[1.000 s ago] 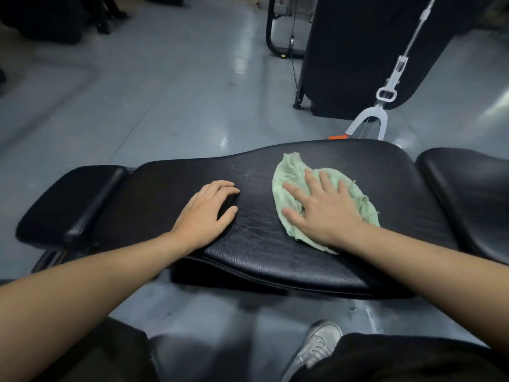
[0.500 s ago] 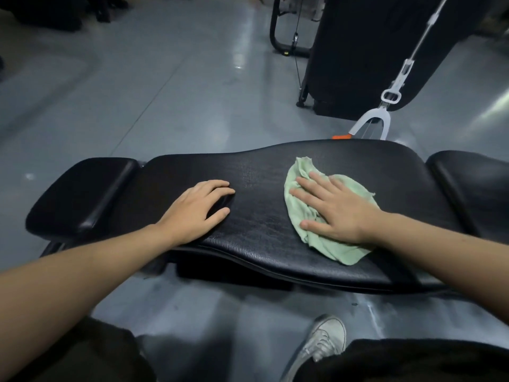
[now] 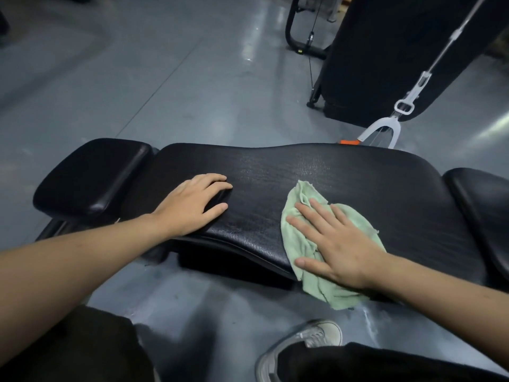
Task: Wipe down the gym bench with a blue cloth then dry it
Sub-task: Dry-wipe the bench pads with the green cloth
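Your right hand [image 3: 341, 244], grip flat, presses the pale green cloth [image 3: 300, 232] near the padded black bench's [image 3: 303, 172] front edge; your left [image 3: 192, 205] rests flat, grip empty. Wiping is underway, so sweep next toward the untouched far edge.

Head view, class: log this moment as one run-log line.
left hand: flat on bench pad | right hand: fingers spread, pressing green cloth at near edge | step: wiping

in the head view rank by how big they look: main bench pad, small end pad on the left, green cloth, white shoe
1. main bench pad, clearly largest
2. small end pad
3. green cloth, partly covered by the right hand
4. white shoe, partly hidden by the trouser leg

The end pad and cloth look close; the shoe is nearer the camera, so its place is unsure.
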`<state>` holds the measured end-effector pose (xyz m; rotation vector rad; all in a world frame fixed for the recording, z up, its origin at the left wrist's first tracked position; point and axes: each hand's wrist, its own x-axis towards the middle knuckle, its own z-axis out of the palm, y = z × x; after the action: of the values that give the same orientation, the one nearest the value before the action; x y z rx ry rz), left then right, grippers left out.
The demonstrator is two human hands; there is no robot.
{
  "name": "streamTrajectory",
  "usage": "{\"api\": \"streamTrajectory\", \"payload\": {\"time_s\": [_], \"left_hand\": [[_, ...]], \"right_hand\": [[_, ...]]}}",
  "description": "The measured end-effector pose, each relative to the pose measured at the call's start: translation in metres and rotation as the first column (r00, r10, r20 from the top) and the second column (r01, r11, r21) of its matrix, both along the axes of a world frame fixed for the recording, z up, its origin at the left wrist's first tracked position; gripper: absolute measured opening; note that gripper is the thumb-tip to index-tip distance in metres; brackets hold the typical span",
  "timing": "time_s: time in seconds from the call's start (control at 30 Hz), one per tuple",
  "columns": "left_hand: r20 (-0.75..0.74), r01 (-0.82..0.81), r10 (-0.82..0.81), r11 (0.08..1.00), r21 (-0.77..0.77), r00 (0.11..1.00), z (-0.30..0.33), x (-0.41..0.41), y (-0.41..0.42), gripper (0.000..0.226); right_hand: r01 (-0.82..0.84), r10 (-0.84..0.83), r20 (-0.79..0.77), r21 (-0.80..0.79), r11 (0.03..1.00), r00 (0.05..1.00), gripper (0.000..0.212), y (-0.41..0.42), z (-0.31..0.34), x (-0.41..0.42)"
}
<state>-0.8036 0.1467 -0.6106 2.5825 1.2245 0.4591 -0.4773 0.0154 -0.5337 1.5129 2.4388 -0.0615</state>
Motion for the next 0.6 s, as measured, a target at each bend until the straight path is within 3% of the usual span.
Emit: {"api": "streamTrajectory", "payload": {"time_s": [0.4, 0.6], "left_hand": [[0.013, -0.044, 0.044, 0.999, -0.001, 0.999, -0.008, -0.019, 0.001, 0.055], [0.017, -0.041, 0.041, 0.999, -0.007, 0.999, -0.009, -0.02, 0.002, 0.055]], "right_hand": [[0.145, -0.145, 0.001, 0.034, 0.989, 0.989, 0.092, 0.11, -0.006, -0.02], [-0.014, 0.015, 0.011, -0.025, 1.0, 1.0, 0.089, 0.079, -0.005, -0.027]]}}
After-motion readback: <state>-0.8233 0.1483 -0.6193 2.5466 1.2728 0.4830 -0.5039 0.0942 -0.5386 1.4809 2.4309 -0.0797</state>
